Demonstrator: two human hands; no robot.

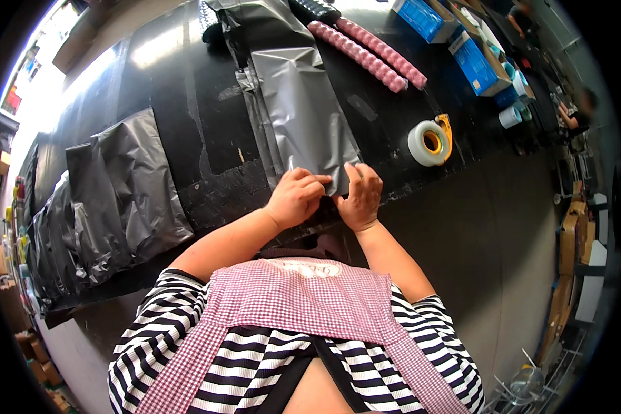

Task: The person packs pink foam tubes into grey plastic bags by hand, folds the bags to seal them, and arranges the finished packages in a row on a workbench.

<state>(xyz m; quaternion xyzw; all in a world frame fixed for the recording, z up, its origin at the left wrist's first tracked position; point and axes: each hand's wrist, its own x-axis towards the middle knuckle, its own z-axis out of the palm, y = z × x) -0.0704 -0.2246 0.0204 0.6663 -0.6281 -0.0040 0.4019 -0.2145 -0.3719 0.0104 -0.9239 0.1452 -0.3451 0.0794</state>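
Note:
A long grey plastic mailing bag (300, 103) lies lengthwise on the black table (217, 117), its near end at the table's front edge. My left hand (298, 198) grips the left corner of that end, fingers bent and index finger stretched along the edge. At the right corner, my right hand (361, 196) is closed on the plastic, thumb below and fingers on top. What is inside the bag is hidden. Right of my hands, a tape dispenser (444, 136) with an orange-yellow frame carries a wide roll of clear tape (421, 145).
Several grey plastic bags (127, 186) lie overlapped at the table's left. Beyond the bag are two long pink bubble-wrapped rolls (362, 55) and a black bubble-wrapped one (315, 10). Blue boxes (477, 62) and a small white roll (510, 117) stand far right. Other people are beyond.

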